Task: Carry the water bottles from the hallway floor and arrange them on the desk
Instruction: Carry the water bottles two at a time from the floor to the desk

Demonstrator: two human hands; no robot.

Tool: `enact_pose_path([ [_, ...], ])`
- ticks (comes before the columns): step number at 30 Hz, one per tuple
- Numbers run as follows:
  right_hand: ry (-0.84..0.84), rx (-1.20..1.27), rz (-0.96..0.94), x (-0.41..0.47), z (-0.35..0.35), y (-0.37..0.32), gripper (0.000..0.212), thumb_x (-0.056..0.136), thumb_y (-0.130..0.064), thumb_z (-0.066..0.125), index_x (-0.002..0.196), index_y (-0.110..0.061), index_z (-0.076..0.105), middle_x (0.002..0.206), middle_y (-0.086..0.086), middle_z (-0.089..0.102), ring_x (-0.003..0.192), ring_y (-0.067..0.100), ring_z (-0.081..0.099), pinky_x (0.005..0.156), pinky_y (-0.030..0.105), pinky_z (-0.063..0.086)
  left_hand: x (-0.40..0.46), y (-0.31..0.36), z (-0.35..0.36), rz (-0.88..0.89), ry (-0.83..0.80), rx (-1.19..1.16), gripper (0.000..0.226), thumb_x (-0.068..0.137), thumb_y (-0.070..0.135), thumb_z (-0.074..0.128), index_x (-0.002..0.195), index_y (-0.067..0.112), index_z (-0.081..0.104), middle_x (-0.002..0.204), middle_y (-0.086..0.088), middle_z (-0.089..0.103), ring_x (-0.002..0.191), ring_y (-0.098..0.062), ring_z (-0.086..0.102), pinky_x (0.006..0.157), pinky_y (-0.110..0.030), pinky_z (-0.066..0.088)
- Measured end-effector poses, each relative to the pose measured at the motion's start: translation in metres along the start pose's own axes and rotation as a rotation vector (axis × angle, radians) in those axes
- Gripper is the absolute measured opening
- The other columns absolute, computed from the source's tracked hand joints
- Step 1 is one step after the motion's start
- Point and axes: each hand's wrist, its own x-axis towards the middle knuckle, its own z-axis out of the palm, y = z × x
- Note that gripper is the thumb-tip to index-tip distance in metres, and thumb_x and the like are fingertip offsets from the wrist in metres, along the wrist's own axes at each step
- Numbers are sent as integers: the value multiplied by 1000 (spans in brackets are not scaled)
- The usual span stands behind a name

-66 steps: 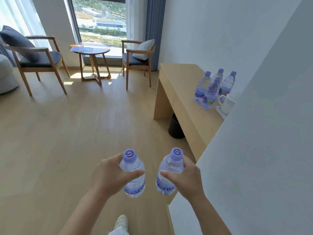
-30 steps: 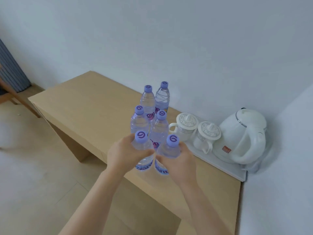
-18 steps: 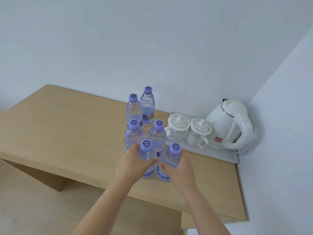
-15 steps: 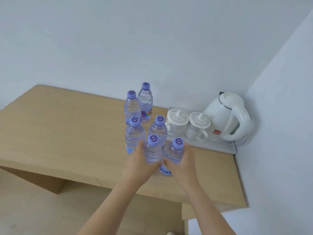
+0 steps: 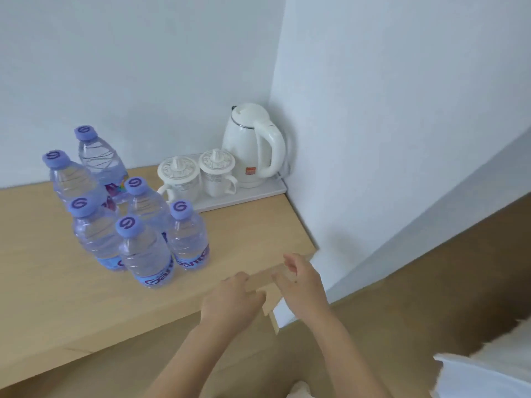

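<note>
Both grips empty: left hand (image 5: 233,301) & right hand (image 5: 301,285) hang w/ loosely curled fingers over the tabletop (image 5: 244,242) front edge, holding nothing. Six bottles (image 5: 143,248) stand upright in a tight cluster on the tabletop, left of the tray (image 5: 250,195) w/ kettle (image 5: 250,145) & two cups (image 5: 198,173). Hands sit near the bottles, not touching. Step looks like release just done. Next probably calls for going to the hallway for more, if any remain.

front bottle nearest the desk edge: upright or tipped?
Upright. The front bottle stands on its base on the desk, purple cap on top, neither hand touching it.
</note>
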Motion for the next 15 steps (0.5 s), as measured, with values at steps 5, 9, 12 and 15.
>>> enact_pose_path([
  [5, 185, 60, 126, -31, -70, 65, 41, 91, -36, 56, 129, -24, 48, 121, -18, 47, 108, -2, 42, 89, 16, 33, -1, 83, 36, 258, -79, 6, 52, 87, 52, 49, 133, 28, 47, 124, 13, 58, 111, -7, 56, 82, -22, 41],
  [9, 332, 157, 232, -53, -132, 118, 39, 91, -34, 57, 127, -22, 49, 120, -15, 48, 108, 0, 45, 93, 20, 37, -18, 164, 74, 433, -130, -72, 40, 85, 51, 54, 120, 31, 58, 101, 22, 60, 95, 2, 58, 85, -23, 48],
  [12, 442, 167, 282, -70, -188, 154, 38, 90, -35, 57, 125, -22, 51, 117, -14, 50, 102, 0, 48, 85, 20, 40, -29, 226, 105, 550, -173, -44, 38, 84, 49, 58, 117, 30, 60, 93, 23, 58, 90, 0, 58, 84, -23, 48],
  [15, 544, 115, 318, -86, -243, 190, 33, 91, -34, 56, 122, -24, 54, 101, -23, 51, 92, -3, 51, 74, 7, 37, -30, 285, 135, 661, -181, 31, 37, 86, 47, 56, 118, 29, 60, 104, 19, 62, 96, -5, 59, 89, -27, 47],
])
